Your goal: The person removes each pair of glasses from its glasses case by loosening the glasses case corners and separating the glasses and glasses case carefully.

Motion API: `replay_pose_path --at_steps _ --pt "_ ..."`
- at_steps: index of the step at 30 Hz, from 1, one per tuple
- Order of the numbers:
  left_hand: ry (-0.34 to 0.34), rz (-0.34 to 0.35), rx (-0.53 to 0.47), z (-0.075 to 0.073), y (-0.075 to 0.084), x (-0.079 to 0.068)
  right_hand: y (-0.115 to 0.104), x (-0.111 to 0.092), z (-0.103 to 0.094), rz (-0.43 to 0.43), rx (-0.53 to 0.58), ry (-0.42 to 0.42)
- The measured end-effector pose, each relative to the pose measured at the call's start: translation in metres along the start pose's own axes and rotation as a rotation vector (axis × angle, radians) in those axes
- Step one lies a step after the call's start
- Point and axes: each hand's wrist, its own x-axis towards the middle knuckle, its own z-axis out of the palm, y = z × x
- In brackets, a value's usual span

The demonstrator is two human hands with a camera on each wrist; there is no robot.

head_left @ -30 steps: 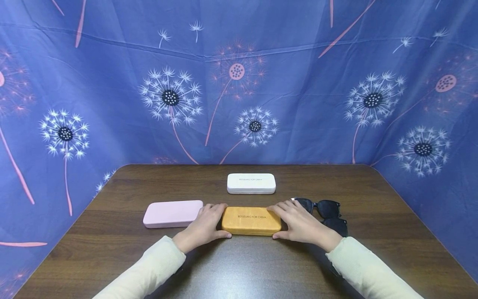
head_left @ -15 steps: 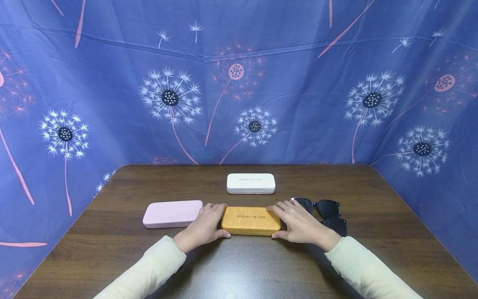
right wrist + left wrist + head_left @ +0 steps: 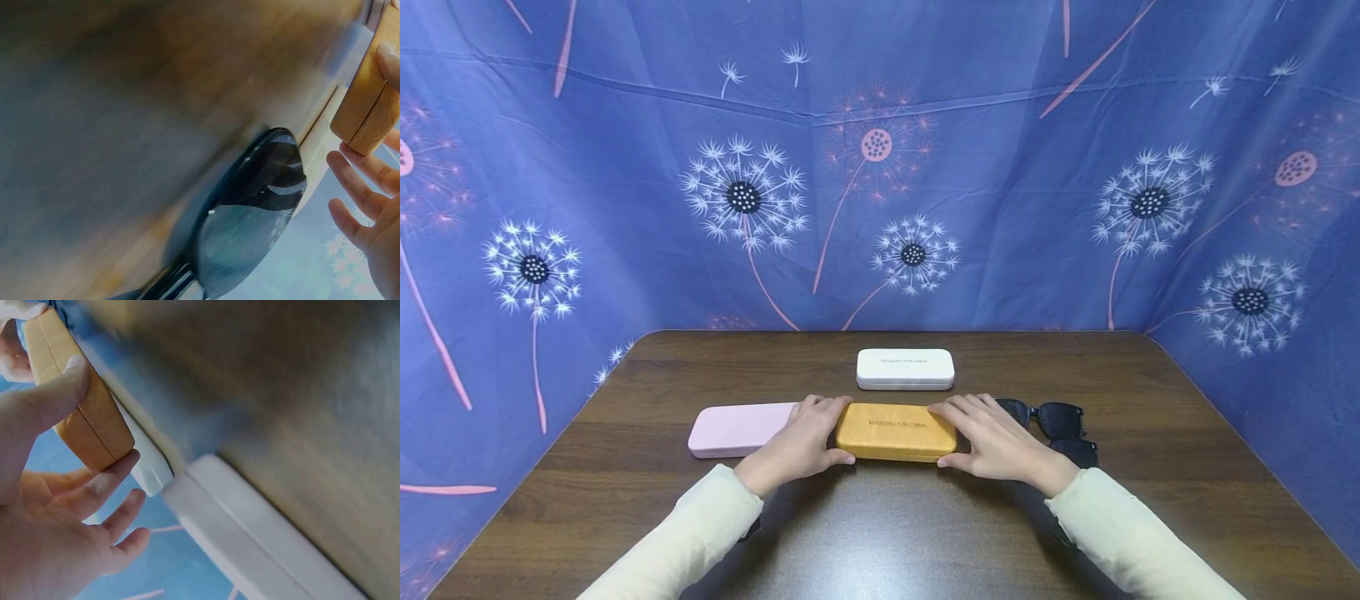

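Note:
My left hand (image 3: 801, 442) and right hand (image 3: 996, 437) grip the orange glasses case (image 3: 895, 437) by its two ends, thumbs on the near side. The lid is closed, with dark lettering on top. In both wrist views the case appears raised off the tabletop, the left thumb pressing along its seam. Behind my left hand lies a closed pink glasses case (image 3: 737, 429), its right end partly hidden. A pair of black sunglasses (image 3: 1060, 421) lies beside my right hand, which covers part of it; one dark lens (image 3: 244, 237) fills the lower right wrist view.
A closed white glasses case (image 3: 905, 371) lies farther back, behind the orange one. Everything is on a brown wooden table (image 3: 880, 533). A blue curtain (image 3: 1000, 167) with dandelion prints hangs along the table's back and sides.
Both hands have lifted the orange case slightly and shifted it a little to the left over the last half second. The pink case, white case and sunglasses have stayed put.

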Motion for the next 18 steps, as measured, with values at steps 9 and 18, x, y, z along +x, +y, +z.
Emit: replay_pose_path --at_steps 9,18 --pt "0.009 -0.032 0.015 -0.014 -0.013 0.001 -0.005 0.021 0.001 0.016 0.018 -0.016" --pt "0.023 -0.06 0.055 -0.028 -0.029 0.0 -0.011 0.049 0.005 0.025 0.025 -0.008"
